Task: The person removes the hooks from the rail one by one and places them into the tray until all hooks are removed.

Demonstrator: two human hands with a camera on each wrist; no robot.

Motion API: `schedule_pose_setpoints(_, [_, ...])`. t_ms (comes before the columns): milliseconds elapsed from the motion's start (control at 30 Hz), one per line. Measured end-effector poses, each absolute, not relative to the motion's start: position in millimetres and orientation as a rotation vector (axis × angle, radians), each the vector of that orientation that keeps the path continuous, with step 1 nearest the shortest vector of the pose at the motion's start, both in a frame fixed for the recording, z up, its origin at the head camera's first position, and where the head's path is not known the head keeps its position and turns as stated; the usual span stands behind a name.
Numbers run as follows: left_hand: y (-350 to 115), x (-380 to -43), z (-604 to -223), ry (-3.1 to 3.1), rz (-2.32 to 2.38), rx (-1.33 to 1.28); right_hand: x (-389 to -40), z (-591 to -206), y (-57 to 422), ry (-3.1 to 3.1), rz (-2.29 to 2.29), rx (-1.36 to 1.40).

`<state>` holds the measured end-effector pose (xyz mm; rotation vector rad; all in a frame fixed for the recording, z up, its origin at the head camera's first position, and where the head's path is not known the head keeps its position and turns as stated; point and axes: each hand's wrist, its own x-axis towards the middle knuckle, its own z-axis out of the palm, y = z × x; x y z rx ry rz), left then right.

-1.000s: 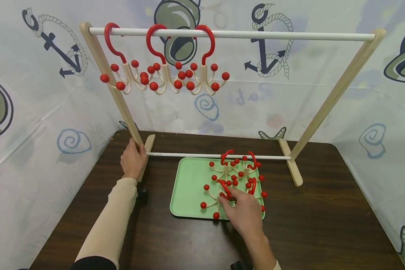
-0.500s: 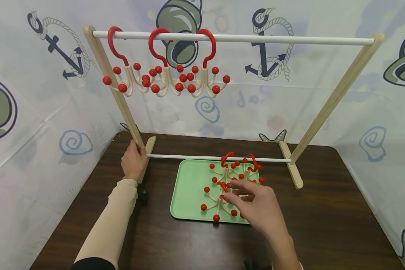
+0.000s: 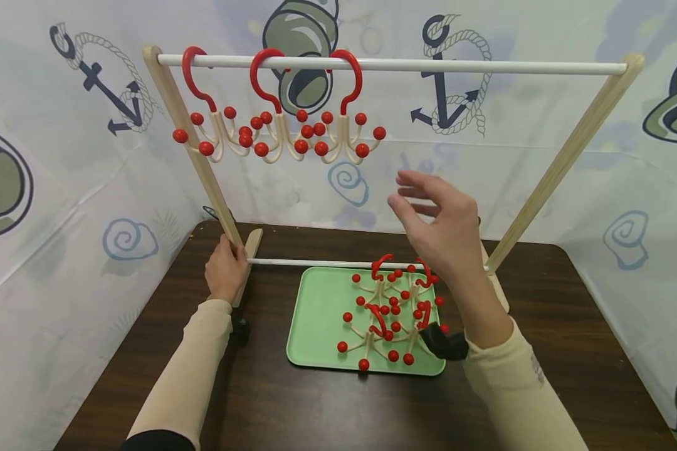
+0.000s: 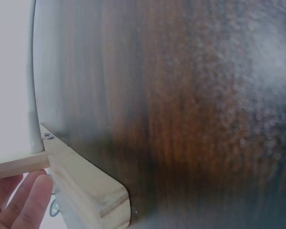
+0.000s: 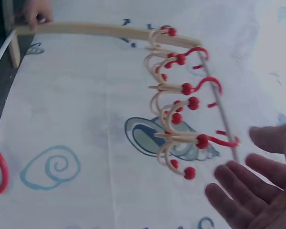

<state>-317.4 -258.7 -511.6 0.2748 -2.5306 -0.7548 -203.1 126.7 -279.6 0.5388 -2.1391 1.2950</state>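
Four red-hooked, red-balled cream hangers (image 3: 368, 339) on green tray (image 3: 316, 313), one part-hidden by black wrist mount (image 3: 444, 345). Right hand (image 3: 442, 219) empty, spread. Left hand (image 3: 226, 269) grips pale wooden post (image 3: 214, 193).

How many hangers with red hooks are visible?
7: three hangers hang along the left half of the upper bar; four hangers are on the green tray, two behind, two in front.

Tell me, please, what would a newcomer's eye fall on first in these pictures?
First, probably, the three hangers with red hooks and red balls, hanging from the left half of the white top rod. Below them, four similar hangers crowd the right side of a green tray. The empty right hand is also striking, raised above the tray's right side.
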Motion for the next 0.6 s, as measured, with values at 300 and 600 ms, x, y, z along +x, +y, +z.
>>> schedule_pose_setpoints(300, [-260,-318,-511,-2.536,-0.755,0.290,-263,-249,94,-2.209,1.203,0.515])
schedule_pose_setpoints(600, [-257,-316,-510,-2.525,-0.746,0.285,-295,-225,71,-2.405,1.212,0.383])
